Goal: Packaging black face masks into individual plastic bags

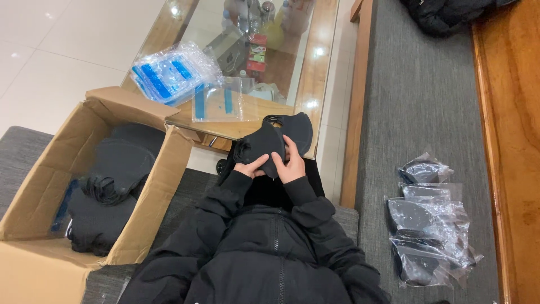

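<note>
Black face masks (269, 142) are held in a small stack over the lap, just off the near edge of the glass-topped table (322, 53). The left hand (251, 166) is closed on the stack's lower edge, thumb on top. The right hand (292, 162) is curled over its front, fingers (291, 147) pressed flat against the cloth.

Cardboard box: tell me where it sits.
In the head view, the cardboard box sits lower left, open, beside the left hand and below the glass table.
</note>
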